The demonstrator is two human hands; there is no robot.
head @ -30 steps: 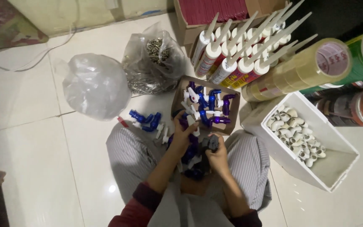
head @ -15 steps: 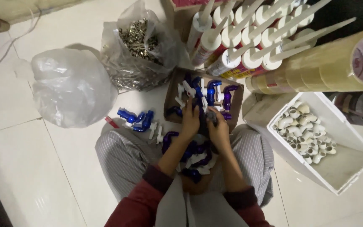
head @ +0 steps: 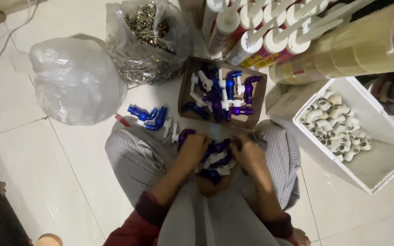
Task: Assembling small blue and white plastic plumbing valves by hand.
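Note:
I sit cross-legged on a tiled floor in striped grey trousers. My left hand (head: pixel 191 149) and my right hand (head: pixel 248 154) rest in a heap of blue, purple and white plastic taps (head: pixel 216 160) in my lap, fingers curled among them. Whether either hand grips one tap is blurred. Just beyond my knees stands a brown cardboard box (head: pixel 256 105) holding more such taps. A few loose blue taps (head: pixel 147 116) lie on the floor left of the box.
A white bin (head: pixel 375 166) of white pipe elbows stands at the right. A clear bag of metal screws (head: pixel 146 42) and a crumpled empty-looking bag (head: pixel 75 78) lie at the back left. Sealant cartridges (head: pixel 261 32) and tape rolls (head: pixel 343 50) lie behind the box.
Both hands drew back from the cardboard box toward my lap and now sit in the heap of taps there. The camera tilted, shifting the scene downward in view.

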